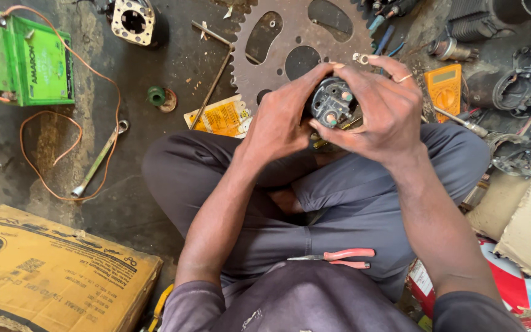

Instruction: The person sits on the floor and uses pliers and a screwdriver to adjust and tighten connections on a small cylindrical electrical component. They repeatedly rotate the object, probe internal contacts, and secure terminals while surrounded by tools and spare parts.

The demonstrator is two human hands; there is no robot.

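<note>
Head view shows a small round black motor part (333, 103) with copper terminals, held up above the person's crossed legs. Left hand (281, 120) wraps its side, fingers closed on it; right hand (383, 104) grips the other side, its fingertips pinching a small metal washer (361, 58). Behind lies 1 large sprocket (290, 46) on the floor, an orange multimeter (444, 86) to its right. Red-handled pliers (339, 257) rest on the lap. Far left sit a green battery (23, 58), a wrench (98, 160) and a cardboard box (50, 270).
</note>
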